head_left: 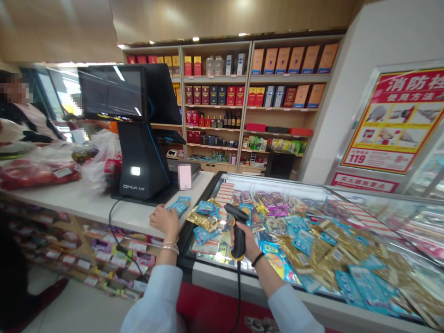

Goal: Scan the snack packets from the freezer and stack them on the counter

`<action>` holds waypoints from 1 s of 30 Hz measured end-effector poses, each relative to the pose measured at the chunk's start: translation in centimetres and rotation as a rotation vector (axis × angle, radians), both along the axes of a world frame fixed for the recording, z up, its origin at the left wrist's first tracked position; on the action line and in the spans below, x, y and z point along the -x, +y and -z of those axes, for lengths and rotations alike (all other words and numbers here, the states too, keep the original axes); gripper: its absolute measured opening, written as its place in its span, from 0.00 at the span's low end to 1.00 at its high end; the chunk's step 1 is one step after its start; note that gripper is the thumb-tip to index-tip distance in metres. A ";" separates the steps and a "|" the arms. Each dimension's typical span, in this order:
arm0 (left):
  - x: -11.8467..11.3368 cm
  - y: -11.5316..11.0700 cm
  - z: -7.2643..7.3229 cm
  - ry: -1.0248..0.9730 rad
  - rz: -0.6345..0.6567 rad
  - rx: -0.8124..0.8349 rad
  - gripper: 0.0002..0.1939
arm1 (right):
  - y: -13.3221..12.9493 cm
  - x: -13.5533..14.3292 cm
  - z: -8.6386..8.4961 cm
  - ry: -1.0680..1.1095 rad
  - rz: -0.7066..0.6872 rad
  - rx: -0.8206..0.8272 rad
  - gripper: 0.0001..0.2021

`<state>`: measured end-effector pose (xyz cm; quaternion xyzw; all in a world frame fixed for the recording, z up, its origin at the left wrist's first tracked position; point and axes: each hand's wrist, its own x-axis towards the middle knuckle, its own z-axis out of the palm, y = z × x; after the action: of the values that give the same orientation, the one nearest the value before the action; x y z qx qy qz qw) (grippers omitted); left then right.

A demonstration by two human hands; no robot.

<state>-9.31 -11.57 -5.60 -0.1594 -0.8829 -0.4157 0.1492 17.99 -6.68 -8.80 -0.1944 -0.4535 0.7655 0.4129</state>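
Note:
My right hand [243, 241] is wrapped round the handle of a black and yellow barcode scanner [238, 231], held above the glass top of a display freezer. Its head points up and left, and its cable hangs down. My left hand [163, 221] rests palm down on the edge of the white counter, fingers lying loosely on it. Just beside its thumb are blue packets [181, 205], which it seems to touch. Between the hands, gold packets [203, 219] and a blue packet [205, 235] lie on the freezer's near left corner.
A black checkout terminal [138, 159] stands on the counter [152, 217], its cable hanging over the front. Filled plastic bags [41, 169] lie further left, near another person [31, 108]. Many gold and blue packets [333, 259] cover the freezer's right side. Stocked shelves [217, 81] line the back.

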 end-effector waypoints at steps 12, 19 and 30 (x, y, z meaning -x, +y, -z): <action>0.4 0.0 0.1 -0.007 0.021 -0.037 0.18 | 0.2 0.0 -0.1 -0.016 0.014 0.018 0.19; 1.4 0.9 -0.4 -0.163 -0.030 0.007 0.15 | 0.5 0.0 -0.4 0.018 -0.038 0.034 0.18; -4.9 2.5 -8.9 0.089 0.191 -0.240 0.20 | 1.4 -7.4 -6.7 0.144 0.073 -0.127 0.17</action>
<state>-4.38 -9.08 3.27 -0.2417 -0.8002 -0.5231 0.1662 25.44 -5.32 -2.09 -0.1285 -0.4628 0.7318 0.4835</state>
